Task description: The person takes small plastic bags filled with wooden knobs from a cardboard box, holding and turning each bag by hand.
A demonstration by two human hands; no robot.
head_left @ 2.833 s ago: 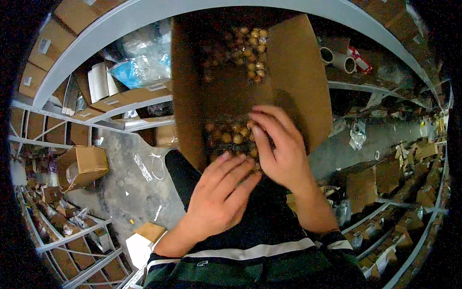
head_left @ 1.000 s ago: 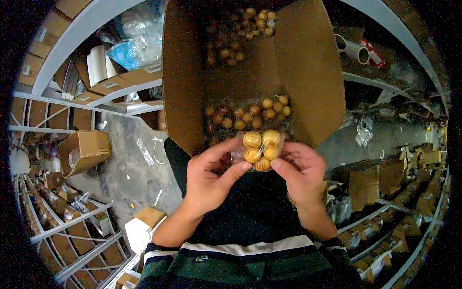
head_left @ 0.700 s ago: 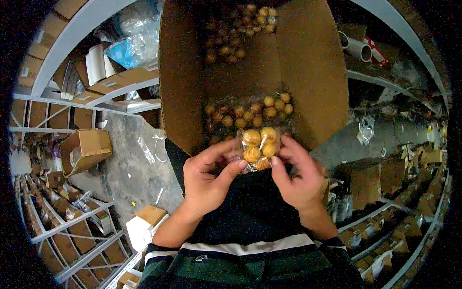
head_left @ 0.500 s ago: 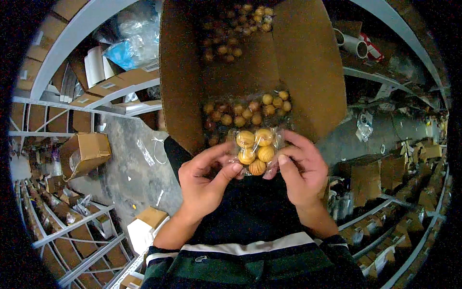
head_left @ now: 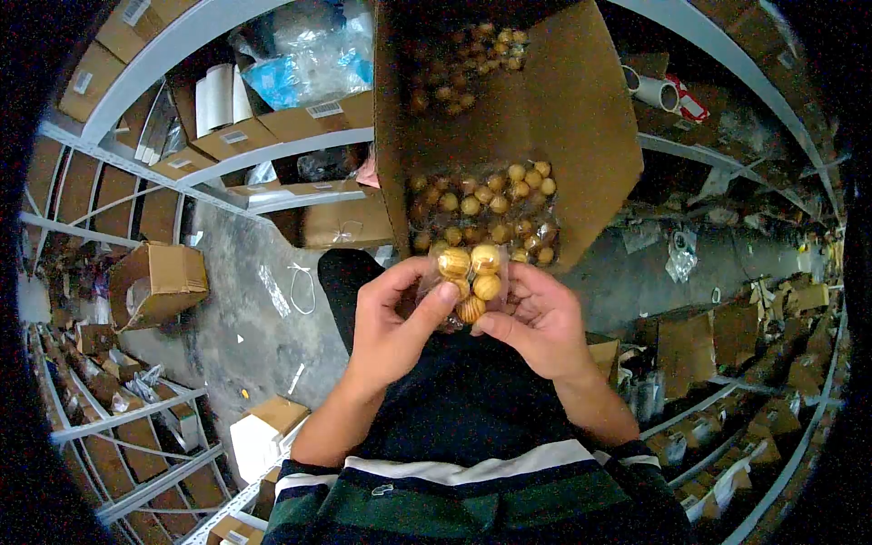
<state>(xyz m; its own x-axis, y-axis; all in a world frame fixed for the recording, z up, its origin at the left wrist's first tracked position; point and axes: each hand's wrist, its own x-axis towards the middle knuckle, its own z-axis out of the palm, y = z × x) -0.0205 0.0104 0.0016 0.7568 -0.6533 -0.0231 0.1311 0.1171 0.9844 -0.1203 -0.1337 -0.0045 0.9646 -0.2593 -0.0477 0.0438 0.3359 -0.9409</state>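
Several yellow wooden balls with striped grain sit in a small clear plastic bag, held in front of my body. My left hand grips the bag's left side, its thumb pressed over one of the balls. At the lower right of the bag, my right hand has its thumb and curled fingers closed on the plastic edge. Just beyond the hands stands a tall open cardboard box. Inside it lie more clear bags of wooden balls, with another darker cluster of balls deeper in.
Metal shelving with cartons and plastic-wrapped goods rises at the left. An open carton and a white strap loop are on the concrete floor. More shelves with boxes line the right side.
The bag and both hands have shifted slightly left. My left thumb has moved further over the balls, and my right thumb has slid lower. The view has turned a little, bringing more left shelving into sight.
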